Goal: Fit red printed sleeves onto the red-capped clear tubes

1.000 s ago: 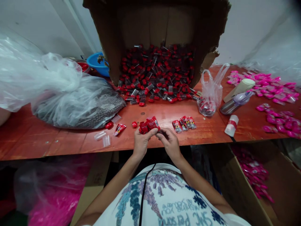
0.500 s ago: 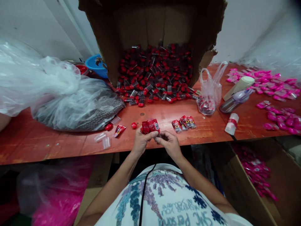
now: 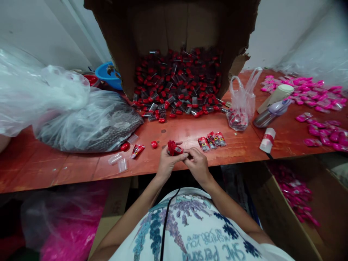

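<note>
Red wrappers (image 3: 174,147) grasped in a person's left hand (image 3: 166,164)
A red piece (image 3: 154,144) lies just left of it; the thumb presses on the wrappers; the right hand (image 3: 198,164) meets that thumb, its own grip unclear; small packs (image 3: 211,140) lie just beyond, rightward.

Shirt (image 3: 190,228) seemingly reads "YOU" and "SMC Person"
</note>
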{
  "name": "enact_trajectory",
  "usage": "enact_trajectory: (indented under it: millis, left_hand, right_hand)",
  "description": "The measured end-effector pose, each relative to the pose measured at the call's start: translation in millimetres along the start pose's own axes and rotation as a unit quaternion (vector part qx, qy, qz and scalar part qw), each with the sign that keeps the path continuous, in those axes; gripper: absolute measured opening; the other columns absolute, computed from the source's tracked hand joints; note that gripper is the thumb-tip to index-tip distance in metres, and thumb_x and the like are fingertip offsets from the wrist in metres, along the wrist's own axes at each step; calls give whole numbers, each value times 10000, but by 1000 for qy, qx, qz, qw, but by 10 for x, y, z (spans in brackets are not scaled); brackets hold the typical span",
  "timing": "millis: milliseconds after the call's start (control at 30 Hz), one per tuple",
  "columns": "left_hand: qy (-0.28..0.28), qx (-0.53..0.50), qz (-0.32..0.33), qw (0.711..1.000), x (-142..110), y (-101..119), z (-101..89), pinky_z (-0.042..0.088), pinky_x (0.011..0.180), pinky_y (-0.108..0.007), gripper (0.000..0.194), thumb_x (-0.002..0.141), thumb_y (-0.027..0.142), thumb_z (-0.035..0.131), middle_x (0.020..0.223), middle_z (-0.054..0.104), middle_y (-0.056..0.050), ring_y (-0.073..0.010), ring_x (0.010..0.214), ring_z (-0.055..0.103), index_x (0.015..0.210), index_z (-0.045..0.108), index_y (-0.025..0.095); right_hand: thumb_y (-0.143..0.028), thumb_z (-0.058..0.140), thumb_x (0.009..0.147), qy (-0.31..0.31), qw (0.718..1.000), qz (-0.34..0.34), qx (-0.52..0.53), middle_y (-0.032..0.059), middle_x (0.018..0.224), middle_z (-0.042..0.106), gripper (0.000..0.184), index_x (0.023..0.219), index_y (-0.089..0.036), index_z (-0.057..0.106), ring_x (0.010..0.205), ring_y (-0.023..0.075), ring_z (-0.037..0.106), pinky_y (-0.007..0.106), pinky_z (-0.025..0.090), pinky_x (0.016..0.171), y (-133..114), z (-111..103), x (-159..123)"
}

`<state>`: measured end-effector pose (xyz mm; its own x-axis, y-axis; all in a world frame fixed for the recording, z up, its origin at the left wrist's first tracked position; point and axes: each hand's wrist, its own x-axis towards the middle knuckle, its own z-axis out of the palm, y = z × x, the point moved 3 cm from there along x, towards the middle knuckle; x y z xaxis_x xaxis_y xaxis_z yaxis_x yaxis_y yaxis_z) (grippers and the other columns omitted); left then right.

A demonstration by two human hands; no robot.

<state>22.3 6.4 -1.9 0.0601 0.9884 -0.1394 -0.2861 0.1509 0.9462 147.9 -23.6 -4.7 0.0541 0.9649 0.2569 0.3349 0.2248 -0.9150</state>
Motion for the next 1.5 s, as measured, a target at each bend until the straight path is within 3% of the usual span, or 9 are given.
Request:
enact_trajectory:
  millis: [267, 400, 533, 633, 733, 833, 1100, 1233, 1500]
  left_hand:
    - [49, -53, 27, 997, 0, -93, 51, 461, 662, -226, 496, 559, 179, 807, 922, 691, -28, -123, 729, 617, 1016, 617, 180]
    - [77, -62, 18, 995, -19, -118, 46, 364, 485, -174, 329, 547, 206, 813, 689, 621, 29, -60, 530, 504, 802, 614, 144]
    - [79, -75, 3, 994, -4, -55, 5, 282, 412, -173, 267, 555, 223, 809, 573, 542, 51, -41, 451, 421, 692, 599, 134]
    - [53, -90, -10, 994, 28, 24, -24, 269, 401, -175, 262, 552, 203, 808, 589, 570, 38, -39, 437, 406, 725, 624, 134]
    - [11, -92, -32, 995, 44, 61, -20, 259, 393, -177, 267, 585, 212, 788, 705, 656, -24, -33, 441, 405, 805, 674, 113]
    - [15, -115, -42, 992, 40, 42, -10, 236, 374, -176, 260, 614, 237, 767, 808, 700, -65, -24, 430, 395, 830, 694, 113]
    - [79, -105, -40, 991, 36, -38, -24, 362, 455, -164, 237, 527, 183, 810, 692, 689, -16, -76, 534, 563, 722, 680, 142]
    - [68, -88, -43, 993, 29, -5, 0, 461, 585, -207, 301, 506, 179, 824, 709, 686, -6, -114, 617, 623, 776, 693, 153]
    - [29, -111, -54, 992, 36, 29, 84, 496, 626, -245, 294, 541, 215, 821, 758, 711, -44, -144, 652, 643, 796, 690, 146]
  right_hand:
    - [-254, 552, 866, 57, 982, -80, -163, 49, 873, 620, 148, 979, -194, 627, 787, 157, 593, 249, 469, 697, 24, 16, 24]
    - [-265, 552, 869, 106, 948, -132, -271, 74, 863, 599, 161, 981, -195, 645, 801, 180, 572, 286, 467, 737, -11, -28, 19]
    - [-284, 614, 819, 74, 977, -124, -156, 115, 1075, 575, 329, 1134, -192, 589, 1008, 223, 548, 352, 474, 864, -12, -30, 18]
    - [-340, 605, 818, 6, 999, -17, 40, 93, 1098, 602, 424, 1215, -206, 537, 976, 204, 587, 333, 511, 817, 84, 13, 38]
    - [-369, 568, 837, -57, 971, 99, 211, 29, 867, 649, 331, 1121, -201, 588, 737, 150, 616, 267, 519, 632, 168, 91, 33]
    - [-370, 622, 796, -51, 951, 136, 272, 13, 812, 640, 295, 1025, -184, 614, 666, 127, 590, 239, 494, 581, 171, 128, 15]
    - [-333, 601, 823, -21, 983, 73, 167, 15, 885, 670, 228, 1008, -209, 655, 787, 156, 618, 259, 495, 725, 74, 120, -28]
    - [-320, 570, 850, 3, 998, 21, 63, 25, 899, 683, 211, 1013, -222, 662, 789, 163, 624, 257, 490, 724, 19, 91, -58]
    - [-299, 575, 847, 56, 998, 4, 28, 29, 881, 672, 209, 1030, -204, 606, 754, 152, 623, 263, 499, 704, 11, 68, -92]
